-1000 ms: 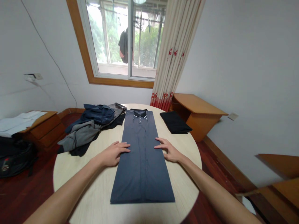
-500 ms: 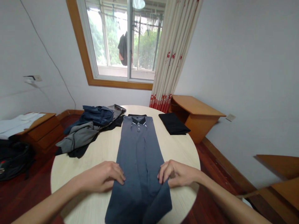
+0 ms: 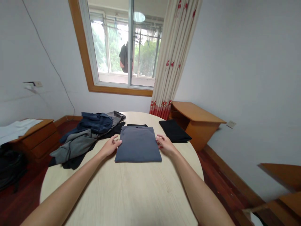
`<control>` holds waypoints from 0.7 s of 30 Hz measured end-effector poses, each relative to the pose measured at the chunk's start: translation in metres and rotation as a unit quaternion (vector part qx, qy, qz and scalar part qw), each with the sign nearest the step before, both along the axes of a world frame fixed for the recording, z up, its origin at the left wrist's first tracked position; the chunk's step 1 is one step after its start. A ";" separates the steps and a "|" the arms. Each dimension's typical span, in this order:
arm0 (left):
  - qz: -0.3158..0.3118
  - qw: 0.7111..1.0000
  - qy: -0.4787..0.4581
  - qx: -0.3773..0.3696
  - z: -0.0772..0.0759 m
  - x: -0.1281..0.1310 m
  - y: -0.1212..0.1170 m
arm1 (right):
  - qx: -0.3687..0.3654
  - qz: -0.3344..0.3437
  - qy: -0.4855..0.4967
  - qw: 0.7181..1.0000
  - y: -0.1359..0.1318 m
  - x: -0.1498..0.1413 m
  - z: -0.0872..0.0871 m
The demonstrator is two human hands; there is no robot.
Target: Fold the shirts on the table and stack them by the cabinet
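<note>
A dark grey-blue polo shirt lies doubled over into a flat square in the middle of the round table, its front collar out of sight under the upper layer. My left hand is at the shirt's left edge, fingers apart and loosely bent, the thumb against the cloth. On the opposite side, my right hand has its fingers spread at the shirt's right edge. Neither hand grips the fabric. A strip of black cloth shows just behind the shirt's far edge.
On the table, a loose heap of clothes in navy, grey and black lies at the left. A folded black garment is at the far right. Beyond the table stand a wooden desk and a curtain.
The shirt's near half has been folded away from me over its far half, covering the collar and buttons. Both hands moved forward and let go of the cloth.
</note>
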State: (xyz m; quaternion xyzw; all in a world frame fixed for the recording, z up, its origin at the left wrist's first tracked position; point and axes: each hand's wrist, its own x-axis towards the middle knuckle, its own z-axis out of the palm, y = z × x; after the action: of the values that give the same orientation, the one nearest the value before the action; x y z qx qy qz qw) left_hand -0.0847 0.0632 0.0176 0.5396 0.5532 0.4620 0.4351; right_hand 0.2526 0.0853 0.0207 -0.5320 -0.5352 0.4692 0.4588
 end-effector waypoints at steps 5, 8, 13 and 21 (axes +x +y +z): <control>-0.078 0.995 0.058 0.016 -0.014 -0.020 -0.017 | 0.052 0.042 -0.049 0.997 -0.008 0.011 -0.027; -0.140 0.986 0.091 -0.023 -0.004 -0.023 -0.028 | 0.022 0.097 -0.068 0.993 -0.014 0.018 -0.021; -0.174 0.977 0.114 -0.056 0.005 -0.019 -0.042 | -0.050 0.218 -0.114 0.968 -0.025 0.023 -0.012; -0.354 0.908 0.163 -0.157 0.020 -0.020 -0.061 | -0.178 0.379 -0.133 0.898 -0.042 0.030 0.008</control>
State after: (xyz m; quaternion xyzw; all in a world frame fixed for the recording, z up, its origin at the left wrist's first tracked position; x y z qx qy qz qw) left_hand -0.1044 0.0022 0.0379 0.6927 0.4547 0.0906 0.5524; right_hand 0.2828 0.0431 0.0291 -0.4188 -0.6598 0.6201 0.0684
